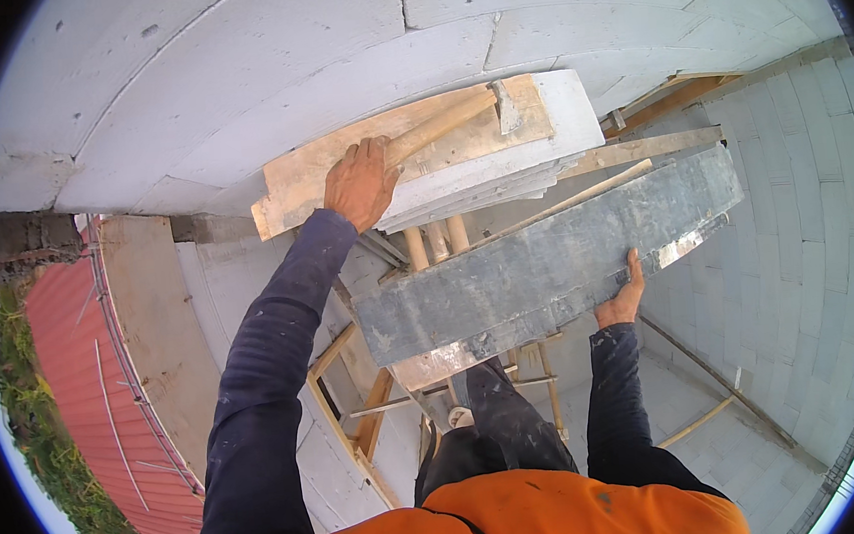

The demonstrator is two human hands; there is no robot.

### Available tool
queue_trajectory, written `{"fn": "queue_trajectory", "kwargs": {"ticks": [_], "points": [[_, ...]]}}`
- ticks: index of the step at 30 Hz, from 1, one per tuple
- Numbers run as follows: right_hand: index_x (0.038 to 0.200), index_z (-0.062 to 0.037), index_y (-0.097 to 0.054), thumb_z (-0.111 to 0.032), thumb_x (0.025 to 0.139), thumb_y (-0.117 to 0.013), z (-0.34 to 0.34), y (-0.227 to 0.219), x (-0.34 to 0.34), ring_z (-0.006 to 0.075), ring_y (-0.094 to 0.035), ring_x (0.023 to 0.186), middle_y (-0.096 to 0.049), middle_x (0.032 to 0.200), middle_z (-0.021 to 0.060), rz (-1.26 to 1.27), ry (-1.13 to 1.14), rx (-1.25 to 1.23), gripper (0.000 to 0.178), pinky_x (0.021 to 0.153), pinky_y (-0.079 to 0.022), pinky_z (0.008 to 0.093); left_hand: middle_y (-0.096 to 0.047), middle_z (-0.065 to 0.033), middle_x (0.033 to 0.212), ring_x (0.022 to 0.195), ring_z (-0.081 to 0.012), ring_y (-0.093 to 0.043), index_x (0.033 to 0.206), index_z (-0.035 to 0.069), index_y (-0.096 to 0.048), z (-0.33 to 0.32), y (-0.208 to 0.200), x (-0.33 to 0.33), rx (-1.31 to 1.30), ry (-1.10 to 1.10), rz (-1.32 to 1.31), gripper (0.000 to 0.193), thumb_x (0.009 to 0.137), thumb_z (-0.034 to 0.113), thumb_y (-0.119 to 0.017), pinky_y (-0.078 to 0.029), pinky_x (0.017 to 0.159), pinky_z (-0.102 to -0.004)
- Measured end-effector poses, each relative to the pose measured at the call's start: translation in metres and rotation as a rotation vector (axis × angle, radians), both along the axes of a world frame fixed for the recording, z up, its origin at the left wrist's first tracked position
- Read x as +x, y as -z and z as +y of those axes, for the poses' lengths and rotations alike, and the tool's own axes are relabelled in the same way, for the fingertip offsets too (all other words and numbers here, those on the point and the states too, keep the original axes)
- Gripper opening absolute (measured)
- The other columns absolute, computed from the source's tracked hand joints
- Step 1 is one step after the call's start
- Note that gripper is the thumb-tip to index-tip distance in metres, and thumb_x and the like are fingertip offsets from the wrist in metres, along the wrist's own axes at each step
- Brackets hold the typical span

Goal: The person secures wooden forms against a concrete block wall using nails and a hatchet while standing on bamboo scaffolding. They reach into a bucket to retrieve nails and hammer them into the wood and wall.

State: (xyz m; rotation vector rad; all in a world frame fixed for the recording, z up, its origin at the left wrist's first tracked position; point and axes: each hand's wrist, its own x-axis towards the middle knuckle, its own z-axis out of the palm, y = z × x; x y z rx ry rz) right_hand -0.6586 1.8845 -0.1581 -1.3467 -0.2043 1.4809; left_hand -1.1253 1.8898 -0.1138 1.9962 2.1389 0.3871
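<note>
My left hand [362, 184] is closed around the butt end of a wooden-handled hatchet [441, 128]. The hatchet's metal head [507, 106] points right, and the tool lies along a strip of plywood [305, 181]. Beneath the plywood is a stack of pale, flat slabs [570, 105] against the block wall. My right hand [625, 297] grips the near edge of a long dark-grey board [537, 258], thumb on top and fingers hidden underneath. This board slants up to the right, between my body and the slabs.
Pale block walls stand ahead [233, 92] and to the right [774, 220]. Below me are wooden frame pieces [374, 422] and round poles [435, 241]; one of my feet [460, 417] shows far down. A red corrugated roof [105, 383] lies lower left.
</note>
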Motion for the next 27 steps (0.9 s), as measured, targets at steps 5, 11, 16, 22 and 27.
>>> {"fn": "queue_trajectory", "kwargs": {"ticks": [5, 11, 16, 22, 27], "points": [[0.141, -0.0071, -0.062, -0.044, 0.1, -0.071, 0.094, 0.008, -0.086, 0.0313, -0.061, 0.127, -0.065, 0.141, 0.0093, 0.173, -0.082, 0.065, 0.056, 0.111, -0.047, 0.0497, -0.065, -0.0223, 0.124, 0.113, -0.0416, -0.064, 0.14, -0.001, -0.054, -0.142, -0.093, -0.063, 0.145, -0.166, -0.009, 0.049, 0.1, 0.022, -0.072, -0.053, 0.095, -0.049], [0.148, -0.0089, -0.058, -0.063, 0.1, -0.065, 0.196, 0.09, -0.153, 0.033, -0.064, 0.123, -0.065, 0.139, 0.0148, 0.002, -0.248, 0.033, 0.073, 0.1, -0.054, 0.0556, -0.065, -0.0226, 0.121, 0.109, -0.0415, -0.065, 0.141, 0.001, -0.054, -0.224, -0.106, -0.087, 0.195, -0.314, -0.048, 0.051, 0.099, 0.022, -0.075, -0.053, 0.094, -0.0484], [0.139, 0.0054, -0.058, -0.082, 0.096, -0.053, 0.165, 0.105, -0.177, 0.0324, -0.076, 0.074, -0.075, 0.098, 0.0229, -0.549, -0.832, -0.211, 0.097, 0.06, -0.066, 0.0462, -0.065, -0.022, 0.118, 0.108, -0.0409, -0.065, 0.138, 0.001, -0.055, -0.241, -0.094, -0.08, 0.135, -0.318, -0.011, 0.049, 0.098, 0.02, -0.075, -0.054, 0.093, -0.0489], [0.133, 0.0085, -0.064, -0.086, 0.096, -0.047, 0.182, 0.092, -0.157, 0.0327, -0.075, 0.081, -0.077, 0.099, 0.0225, -0.701, -1.038, -0.249, 0.102, 0.07, -0.063, 0.0491, -0.063, -0.0233, 0.125, 0.118, -0.0414, -0.062, 0.144, 0.001, -0.054, -0.159, -0.026, -0.049, 0.005, -0.207, -0.103, 0.051, 0.102, 0.026, -0.069, -0.051, 0.101, -0.0494], [0.137, 0.0045, -0.063, -0.084, 0.097, -0.046, 0.179, 0.089, -0.123, 0.0315, -0.074, 0.082, -0.076, 0.101, 0.0222, -0.716, -0.948, -0.152, 0.098, 0.072, -0.061, 0.0493, -0.057, -0.0222, 0.14, 0.133, -0.0403, -0.052, 0.151, 0.002, -0.05, -0.022, 0.013, -0.014, -0.125, -0.153, -0.116, 0.056, 0.105, 0.031, -0.064, -0.042, 0.114, -0.0525]]}}
